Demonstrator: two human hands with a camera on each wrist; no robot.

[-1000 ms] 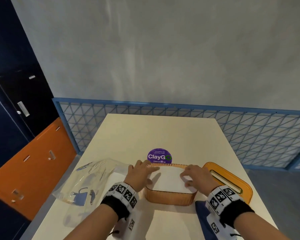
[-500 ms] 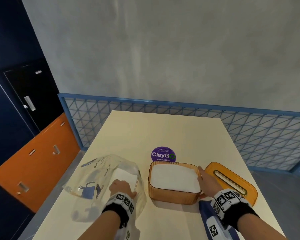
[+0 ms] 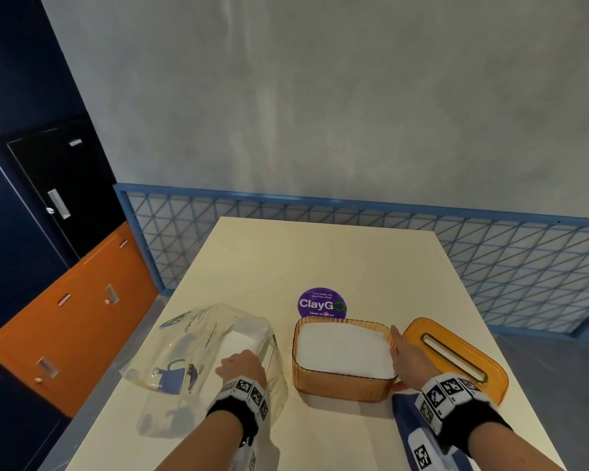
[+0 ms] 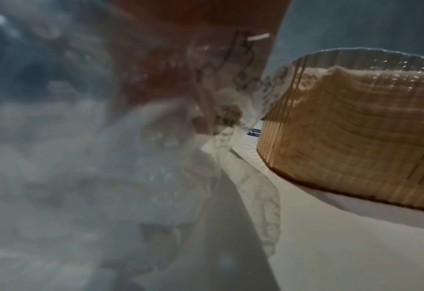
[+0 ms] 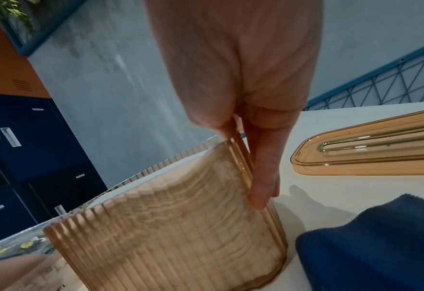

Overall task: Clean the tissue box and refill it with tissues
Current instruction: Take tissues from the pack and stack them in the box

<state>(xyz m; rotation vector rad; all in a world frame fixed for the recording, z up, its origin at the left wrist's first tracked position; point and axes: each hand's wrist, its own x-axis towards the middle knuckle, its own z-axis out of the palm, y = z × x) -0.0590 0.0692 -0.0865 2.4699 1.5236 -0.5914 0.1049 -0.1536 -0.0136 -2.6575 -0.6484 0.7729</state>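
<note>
The box (image 3: 342, 382) stands on the table (image 3: 320, 253), near its front edge, and it is open on top. A white stack of tissues (image 3: 344, 350) fills it almost to the rim, so the refill looks nearly done.

The right hand (image 3: 408, 356) lies against the right wall of the box. Its fingers are straight and close together, and they hold nothing; I think the hand is there to keep the box from sliding.

The lid (image 3: 456, 358) lies flat on the table just to the right of the box, with its slot up. Probably it was put there so that the hand can take it easily for closing.

On the left of the box is the clear bag (image 3: 191, 351), with some white paper still inside. The left hand (image 3: 240, 367) is in its opening, perhaps to take more tissues. Whether its fingers are curled round something I cannot tell, because the plastic blurs them.

A blue cloth (image 5: 380, 240) lies beside the box, at the front right, ready for wiping. A purple sticker (image 3: 322, 304) is on the table behind the box.
</note>
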